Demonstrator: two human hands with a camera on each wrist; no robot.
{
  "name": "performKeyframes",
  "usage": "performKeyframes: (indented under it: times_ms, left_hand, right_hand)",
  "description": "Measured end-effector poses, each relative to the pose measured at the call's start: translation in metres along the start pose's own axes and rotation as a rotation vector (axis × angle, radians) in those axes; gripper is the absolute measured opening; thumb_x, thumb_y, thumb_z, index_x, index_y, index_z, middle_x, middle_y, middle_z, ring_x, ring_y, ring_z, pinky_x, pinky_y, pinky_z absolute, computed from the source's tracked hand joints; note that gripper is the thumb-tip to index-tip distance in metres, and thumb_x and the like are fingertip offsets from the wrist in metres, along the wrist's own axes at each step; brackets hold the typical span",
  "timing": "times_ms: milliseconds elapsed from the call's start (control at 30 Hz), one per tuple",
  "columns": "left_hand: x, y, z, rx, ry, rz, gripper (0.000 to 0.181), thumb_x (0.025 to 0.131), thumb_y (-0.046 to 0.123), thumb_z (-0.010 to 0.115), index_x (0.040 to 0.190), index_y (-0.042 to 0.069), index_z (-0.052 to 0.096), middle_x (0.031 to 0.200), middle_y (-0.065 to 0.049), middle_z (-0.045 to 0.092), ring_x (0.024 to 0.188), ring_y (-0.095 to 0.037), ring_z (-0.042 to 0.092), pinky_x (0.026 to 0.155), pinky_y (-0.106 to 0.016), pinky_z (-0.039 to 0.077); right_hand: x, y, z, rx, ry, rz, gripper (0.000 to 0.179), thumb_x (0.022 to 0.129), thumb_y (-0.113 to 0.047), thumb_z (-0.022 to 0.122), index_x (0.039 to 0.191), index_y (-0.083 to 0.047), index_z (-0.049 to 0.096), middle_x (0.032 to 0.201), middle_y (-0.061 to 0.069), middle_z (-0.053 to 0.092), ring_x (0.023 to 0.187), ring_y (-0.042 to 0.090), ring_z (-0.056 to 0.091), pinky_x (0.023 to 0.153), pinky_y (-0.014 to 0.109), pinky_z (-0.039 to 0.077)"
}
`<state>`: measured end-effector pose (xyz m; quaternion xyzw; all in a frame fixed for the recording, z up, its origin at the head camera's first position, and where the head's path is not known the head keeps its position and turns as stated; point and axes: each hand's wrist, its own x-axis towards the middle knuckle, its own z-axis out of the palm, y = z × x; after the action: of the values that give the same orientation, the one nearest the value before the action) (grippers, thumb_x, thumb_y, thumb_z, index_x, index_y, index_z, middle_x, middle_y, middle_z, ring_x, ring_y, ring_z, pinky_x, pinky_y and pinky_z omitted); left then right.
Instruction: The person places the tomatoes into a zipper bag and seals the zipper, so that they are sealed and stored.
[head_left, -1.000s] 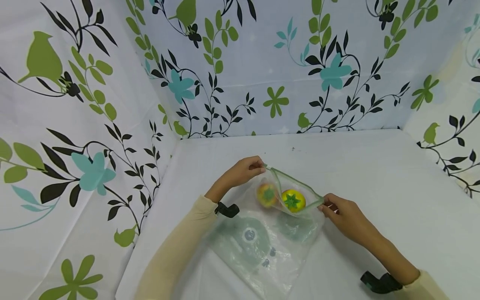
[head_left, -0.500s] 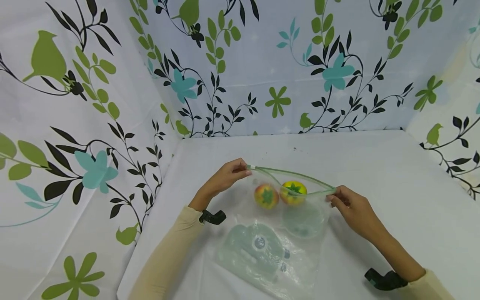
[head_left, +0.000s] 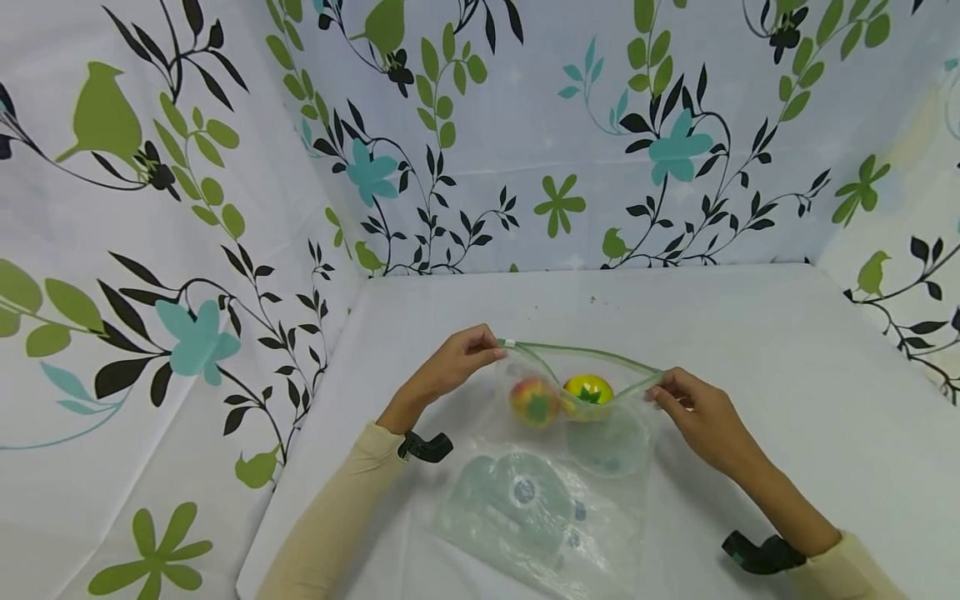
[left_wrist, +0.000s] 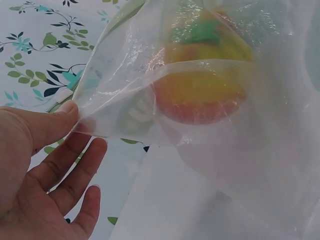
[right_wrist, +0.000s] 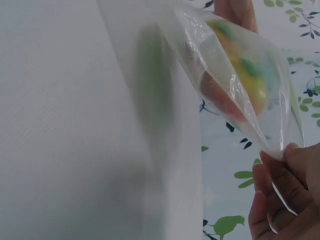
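Note:
Between the two hands hangs a translucent zip bag [head_left: 540, 517] with a green-edged mouth. My left hand [head_left: 463, 360] pinches its left top corner beside the white slider [head_left: 510, 343], thumb against fingers; the left wrist view shows this grip close up. At the opposite corner, my right hand [head_left: 693, 408] pinches the edge between thumb and fingertips. Two toy tomatoes lie inside near the mouth: a red-yellow one [head_left: 535, 400] behind the film on the left, and a yellow one [head_left: 588, 388] partly showing through the gaping mouth. Pale green printed shapes mark the bag's lower front.
A white table [head_left: 787, 358] spreads beneath the bag. Patterned cloth [head_left: 465, 167] with leaves and birds rises at the back and both sides. Black wrist mounts sit on the left wrist [head_left: 426, 447] and the right wrist [head_left: 761, 552].
Over the last second the left hand moved left and the right hand slightly up and right, stretching the bag's mouth wider. Most recently, the mouth's front edge sags more and the hands draw slightly closer.

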<state>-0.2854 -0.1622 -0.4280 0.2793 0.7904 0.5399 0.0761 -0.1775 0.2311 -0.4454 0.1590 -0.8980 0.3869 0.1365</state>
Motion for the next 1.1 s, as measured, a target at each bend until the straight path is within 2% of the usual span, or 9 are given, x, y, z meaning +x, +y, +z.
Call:
performKeyframes:
  times_ms: [133,267,467,600,700,833,967,1100]
  left_hand:
    - [-0.007,-0.004,-0.003,0.008,0.045,-0.031,0.013,0.105,0.020,0.067,0.099,0.009,0.064,0.092,-0.002,0.055,0.084,-0.017,0.047,0.076,-0.032,0.039]
    - [-0.015,-0.007,-0.007,0.001,0.064,-0.057,0.015,0.105,0.022,0.069,0.098,0.009,0.064,0.092,-0.002,0.056,0.085,-0.017,0.047,0.076,-0.032,0.039]
    - [-0.021,-0.008,-0.008,-0.004,0.086,-0.054,0.015,0.105,0.021,0.068,0.097,0.008,0.063,0.090,-0.002,0.055,0.083,-0.016,0.048,0.075,-0.032,0.039]
    - [-0.023,-0.010,-0.006,0.013,0.098,-0.052,0.015,0.105,0.018,0.068,0.096,0.008,0.062,0.087,-0.002,0.054,0.079,-0.014,0.047,0.072,-0.029,0.039]
    - [-0.023,-0.011,-0.004,0.031,0.110,-0.043,0.015,0.105,0.017,0.067,0.095,0.007,0.062,0.086,-0.006,0.055,0.076,-0.013,0.046,0.070,-0.029,0.038]
    - [-0.022,-0.010,-0.002,0.032,0.125,-0.030,0.015,0.106,0.015,0.066,0.096,0.004,0.063,0.093,-0.022,0.059,0.077,-0.013,0.048,0.071,-0.029,0.039]
    - [-0.023,-0.009,-0.002,0.026,0.127,-0.042,0.015,0.106,0.013,0.065,0.097,0.003,0.062,0.102,-0.032,0.060,0.083,-0.025,0.052,0.074,-0.028,0.041]
    - [-0.024,-0.009,-0.002,0.020,0.136,-0.055,0.014,0.107,0.014,0.064,0.098,0.003,0.062,0.103,-0.025,0.065,0.093,-0.045,0.055,0.079,-0.033,0.044]
  right_hand:
    - [-0.001,0.004,-0.003,-0.008,0.020,0.016,0.006,0.107,-0.017,0.064,0.104,-0.014,0.068,0.097,-0.002,0.077,0.085,0.011,0.070,0.071,0.023,0.054]
    - [0.000,0.009,-0.004,0.004,0.032,0.018,0.010,0.108,-0.020,0.063,0.102,-0.015,0.068,0.094,-0.003,0.078,0.083,0.014,0.071,0.067,0.025,0.053]
    - [0.003,0.011,-0.005,0.033,0.022,0.007,0.010,0.107,-0.019,0.065,0.102,-0.013,0.070,0.091,-0.001,0.078,0.079,0.020,0.071,0.062,0.025,0.049]
    - [0.005,0.010,-0.006,0.039,-0.008,0.026,0.009,0.107,-0.020,0.066,0.103,-0.012,0.070,0.093,0.000,0.078,0.080,0.015,0.072,0.066,0.023,0.051]
    - [0.008,0.008,-0.006,0.034,-0.026,0.030,0.010,0.106,-0.020,0.067,0.103,-0.011,0.070,0.096,0.001,0.079,0.084,0.017,0.074,0.069,0.022,0.054]
    - [0.014,0.006,-0.006,-0.019,-0.010,0.013,0.010,0.105,-0.022,0.069,0.103,-0.012,0.072,0.094,0.000,0.077,0.085,0.022,0.072,0.070,0.023,0.054]
    - [0.018,0.004,-0.005,-0.066,0.017,-0.002,0.011,0.105,-0.023,0.069,0.103,-0.013,0.073,0.094,-0.001,0.076,0.084,0.013,0.065,0.074,0.021,0.052]
    - [0.019,0.003,-0.007,-0.055,0.016,0.008,0.011,0.105,-0.022,0.068,0.104,-0.012,0.073,0.094,0.001,0.076,0.082,0.012,0.065,0.068,0.023,0.050]
